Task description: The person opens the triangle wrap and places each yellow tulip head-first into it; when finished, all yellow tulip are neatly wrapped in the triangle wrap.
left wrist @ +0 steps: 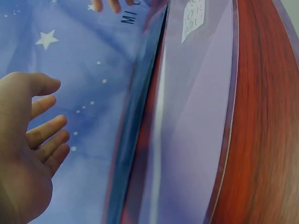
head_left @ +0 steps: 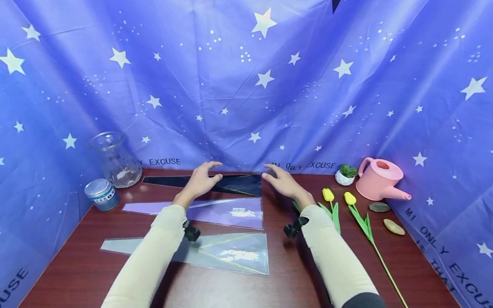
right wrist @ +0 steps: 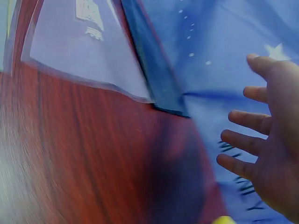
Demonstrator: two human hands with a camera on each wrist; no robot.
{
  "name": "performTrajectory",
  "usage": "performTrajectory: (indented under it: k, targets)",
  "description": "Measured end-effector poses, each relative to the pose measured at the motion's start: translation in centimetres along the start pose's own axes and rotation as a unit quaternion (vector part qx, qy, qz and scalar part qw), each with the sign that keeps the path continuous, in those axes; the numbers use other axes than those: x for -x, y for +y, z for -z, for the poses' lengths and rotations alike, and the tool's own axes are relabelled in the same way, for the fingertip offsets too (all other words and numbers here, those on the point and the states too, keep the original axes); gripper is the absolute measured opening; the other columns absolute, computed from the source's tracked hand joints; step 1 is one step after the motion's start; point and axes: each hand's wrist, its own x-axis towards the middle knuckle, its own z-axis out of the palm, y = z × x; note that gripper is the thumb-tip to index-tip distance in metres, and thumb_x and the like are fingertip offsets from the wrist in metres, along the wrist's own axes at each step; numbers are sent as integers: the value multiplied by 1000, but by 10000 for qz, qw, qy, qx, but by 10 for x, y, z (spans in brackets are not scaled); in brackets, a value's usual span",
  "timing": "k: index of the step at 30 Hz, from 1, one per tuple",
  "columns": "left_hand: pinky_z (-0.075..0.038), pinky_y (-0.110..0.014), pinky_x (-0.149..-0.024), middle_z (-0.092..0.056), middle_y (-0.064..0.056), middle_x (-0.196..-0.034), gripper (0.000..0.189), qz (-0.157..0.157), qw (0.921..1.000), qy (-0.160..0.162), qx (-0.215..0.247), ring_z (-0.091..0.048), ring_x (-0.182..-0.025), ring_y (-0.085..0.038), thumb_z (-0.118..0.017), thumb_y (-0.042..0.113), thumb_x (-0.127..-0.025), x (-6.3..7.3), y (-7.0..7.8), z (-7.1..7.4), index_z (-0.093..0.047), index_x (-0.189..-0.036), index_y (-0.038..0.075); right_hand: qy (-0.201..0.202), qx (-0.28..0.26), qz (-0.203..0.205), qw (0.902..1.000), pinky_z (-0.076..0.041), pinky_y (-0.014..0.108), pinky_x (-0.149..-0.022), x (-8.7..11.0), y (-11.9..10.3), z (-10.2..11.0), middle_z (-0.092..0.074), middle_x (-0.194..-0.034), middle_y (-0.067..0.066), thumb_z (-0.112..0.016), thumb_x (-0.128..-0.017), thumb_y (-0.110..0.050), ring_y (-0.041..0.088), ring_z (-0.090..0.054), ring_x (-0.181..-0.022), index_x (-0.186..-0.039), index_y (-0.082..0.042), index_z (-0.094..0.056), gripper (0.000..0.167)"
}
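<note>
My left hand [head_left: 202, 181] hovers over the black flower sleeve [head_left: 242, 185] at the back of the table, fingers loosely bent and nothing in them. Off that sleeve's right end, my right hand [head_left: 284, 181] is held up with its fingers spread, also holding nothing. Both palms face inward in the head view. A purple sleeve [head_left: 227, 214] lies in front of the black one, partly covered by the left forearm; a label shows on it. Nearest the front is a clear grey sleeve [head_left: 231, 252] with yellow lines. In the left wrist view the hand [left wrist: 35, 144] is apart from the sleeves.
A glass vase [head_left: 122, 164] and a lidded blue jar [head_left: 102, 194] stand at the left. Rightward are yellow tulips [head_left: 350, 198], a small potted succulent [head_left: 345, 175], a pink watering can [head_left: 379, 179] and two stones [head_left: 393, 226]. A starry blue curtain [head_left: 231, 85] encloses the table [head_left: 65, 265].
</note>
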Motion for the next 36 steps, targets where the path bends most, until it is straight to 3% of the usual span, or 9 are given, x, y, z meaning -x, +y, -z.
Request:
performTrajectory:
  k: [7, 14, 20, 27, 36]
  targets:
    - [-48, -53, -106, -69, -14, -132, 34, 252, 9987, 191, 396, -60, -127, -35, -65, 19, -101, -5, -7, -28, -67, -133, 8, 118, 166, -187, 9996, -49, 50, -101, -13, 19, -29, -65, -129, 17, -60, -104, -25, 33, -62, -117, -147, -6, -54, 47]
    - [-52, -47, -95, -73, -12, -121, 28, 472, 9955, 292, 768, -65, -112, -29, -66, 14, -100, -9, -10, -46, -71, -126, 7, 592, 261, -284, 9975, -45, 36, -81, -17, 27, -48, -62, -110, 11, -68, -99, -24, 23, -56, -91, -132, -13, -71, 35]
    - [-55, -40, -89, -75, -9, -112, 26, 551, 9938, 308, 912, -69, -102, -26, -68, 13, -99, -15, -14, -60, -73, -123, 7, 978, 538, -338, 9932, -47, 40, -86, -19, 26, -59, -66, -110, 9, -75, -95, -25, 26, -61, -96, -120, -16, -78, 27]
    - [-55, -43, -93, -76, -9, -115, 28, 775, 9911, 216, 1059, -70, -105, -28, -71, 14, -97, -22, -13, -67, -74, -124, 9, 1365, 821, -568, 9856, -52, 44, -93, -22, 22, -66, -70, -114, 6, -77, -94, -29, 28, -66, -107, -113, -22, -81, 22]
    - [-55, -38, -89, -77, -9, -116, 26, 591, 9966, 189, 537, -70, -102, -25, -80, 18, -91, -30, -12, -73, -79, -117, 13, 1746, 626, -914, 9784, -53, 46, -98, -21, 18, -64, -74, -120, 4, -77, -94, -30, 29, -67, -118, -102, -25, -84, 12]
